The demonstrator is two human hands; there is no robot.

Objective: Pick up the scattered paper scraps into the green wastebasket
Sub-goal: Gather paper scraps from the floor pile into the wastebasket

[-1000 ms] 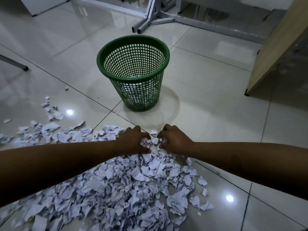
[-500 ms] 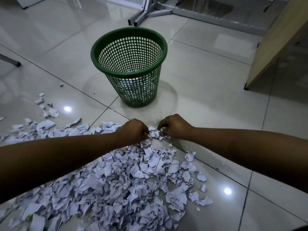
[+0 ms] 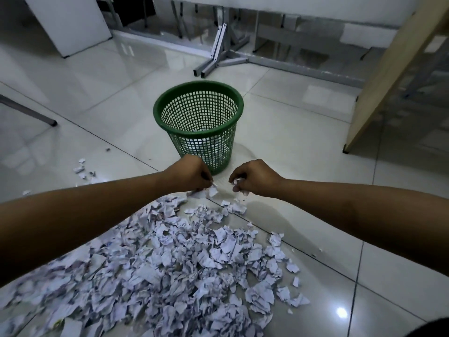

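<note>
Both hands are hovering just in front of the basket (image 3: pixel 198 122), above the far edge of the scrap pile (image 3: pixel 170 263) on the floor (image 3: pixel 303 142). Left hand (image 3: pixel 188 175) is curling its fingers (image 3: pixel 206 183) shut on a small clump of scraps, a few bits poking out below. Right hand (image 3: pixel 255 177) is also pinching a small wad, fingers (image 3: pixel 237 188) bent in around it.

Risk: grips are looking loose and the loads small, so bits are likely dropping on the way over the rim; a wrist clipping the light basket could be tipping it. Loose strays (image 3: pixel 82 169) toward the left edge of the floor are easy to miss.

Basket is standing upright, holding some pale scraps low down, seen through the mesh; amount hard to tell. Most of the paper is still lying on the floor
</note>
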